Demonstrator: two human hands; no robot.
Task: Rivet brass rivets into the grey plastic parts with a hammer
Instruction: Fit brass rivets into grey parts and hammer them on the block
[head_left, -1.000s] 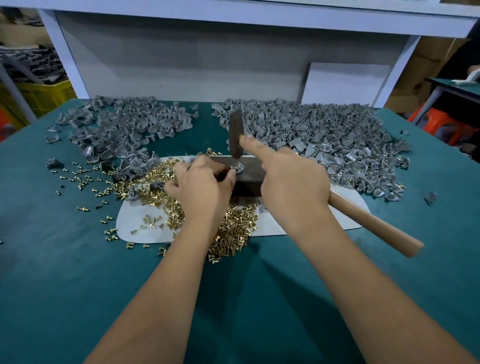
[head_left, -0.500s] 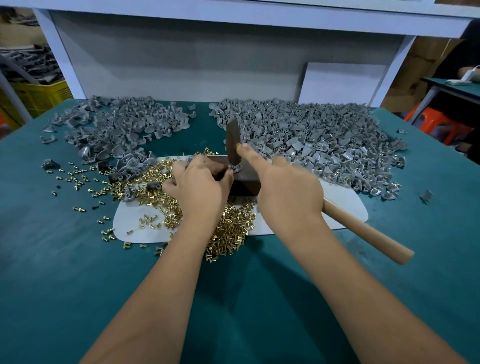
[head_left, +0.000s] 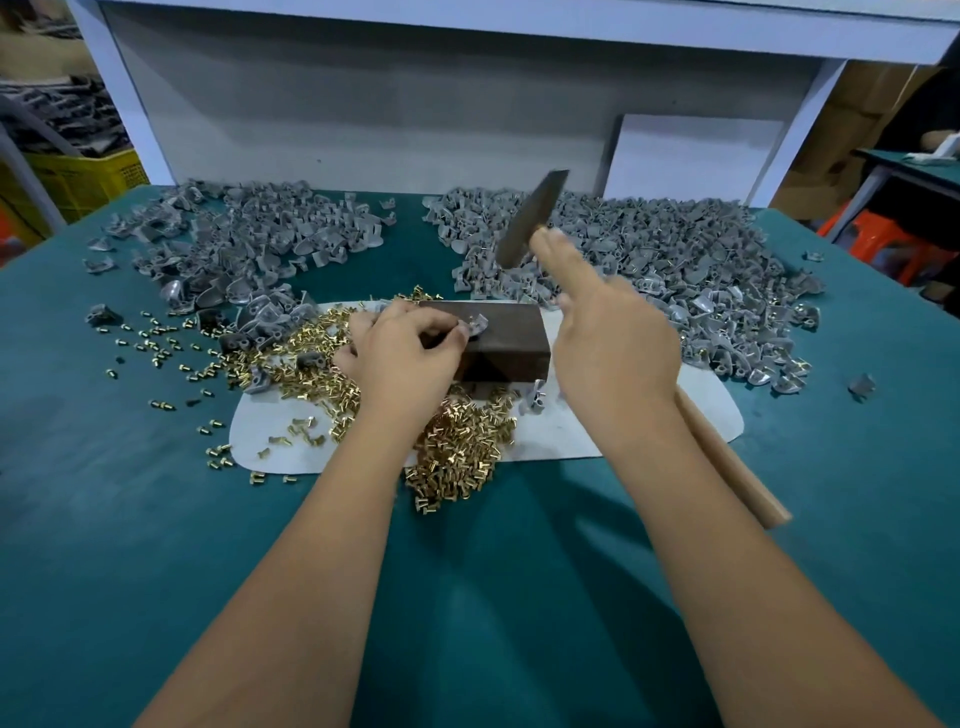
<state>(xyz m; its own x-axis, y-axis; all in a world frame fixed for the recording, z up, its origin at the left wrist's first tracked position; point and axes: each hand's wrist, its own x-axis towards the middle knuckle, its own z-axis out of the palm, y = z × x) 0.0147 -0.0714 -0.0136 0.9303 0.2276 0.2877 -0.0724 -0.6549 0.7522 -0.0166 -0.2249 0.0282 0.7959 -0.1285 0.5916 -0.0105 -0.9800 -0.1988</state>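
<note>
My left hand (head_left: 402, 356) pinches a small grey plastic part (head_left: 477, 326) flat on top of a dark metal block (head_left: 501, 340). My right hand (head_left: 613, 338) grips a wooden-handled hammer (head_left: 727, 462), index finger stretched along the handle. The hammer's steel head (head_left: 530, 218) is blurred and raised to the upper right of the block. Loose brass rivets (head_left: 462, 447) lie heaped on a white mat (head_left: 571, 431) under both hands.
Two piles of grey plastic parts cover the back of the green table: one at the left (head_left: 234, 249), a larger one at the right (head_left: 675, 280). Stray rivets (head_left: 156, 338) dot the left side. A white board (head_left: 691, 156) leans on the back wall.
The hammer head was down on the part on the block; now my right hand has swung it up and to the right. My left hand keeps its hold on the part.
</note>
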